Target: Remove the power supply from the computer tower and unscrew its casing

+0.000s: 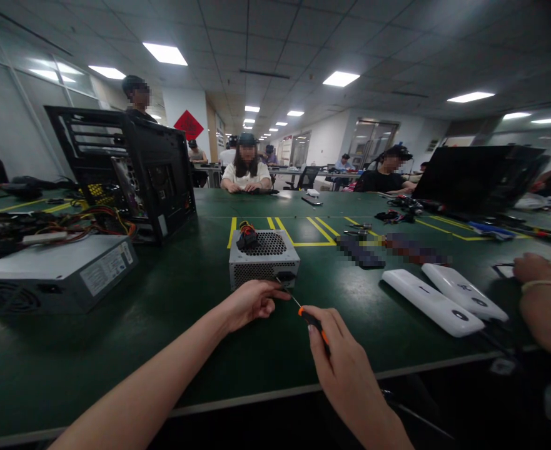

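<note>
While your right hand (345,355) clasps the orange-and-black screwdriver (313,320), angled toward the computer power supply (266,244) on the green table (172,281), your left hand (251,304) is at the supply's near face; whether it grips anything, I cannot tell.

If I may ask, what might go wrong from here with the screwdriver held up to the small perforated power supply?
The screwdriver in the right hand might slip and nick the left hand, which is very close to its shaft. The power supply might slide on the tabletop under a firm push. If it tips, the cable bundle on top could fall.
</note>
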Action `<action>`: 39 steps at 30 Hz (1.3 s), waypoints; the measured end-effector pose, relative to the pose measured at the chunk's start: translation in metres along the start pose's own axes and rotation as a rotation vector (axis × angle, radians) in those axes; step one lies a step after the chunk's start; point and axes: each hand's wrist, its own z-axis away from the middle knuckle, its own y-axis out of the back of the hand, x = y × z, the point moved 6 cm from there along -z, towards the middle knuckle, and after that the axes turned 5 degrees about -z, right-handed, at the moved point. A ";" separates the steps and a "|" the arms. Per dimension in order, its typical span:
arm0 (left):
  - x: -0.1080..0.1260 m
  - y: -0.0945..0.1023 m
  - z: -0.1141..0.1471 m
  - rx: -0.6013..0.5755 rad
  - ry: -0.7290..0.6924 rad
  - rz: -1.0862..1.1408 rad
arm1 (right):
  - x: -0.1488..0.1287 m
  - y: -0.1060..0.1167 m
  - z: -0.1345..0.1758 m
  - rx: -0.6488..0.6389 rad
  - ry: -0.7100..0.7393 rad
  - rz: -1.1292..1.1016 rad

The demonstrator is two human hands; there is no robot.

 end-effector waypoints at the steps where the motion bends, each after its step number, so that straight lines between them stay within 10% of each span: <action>1: -0.001 -0.001 -0.001 -0.005 0.007 -0.015 | 0.000 0.000 0.000 0.005 0.003 0.013; 39: -0.001 -0.006 -0.003 -0.054 -0.078 -0.044 | 0.004 -0.010 -0.001 0.074 0.028 0.151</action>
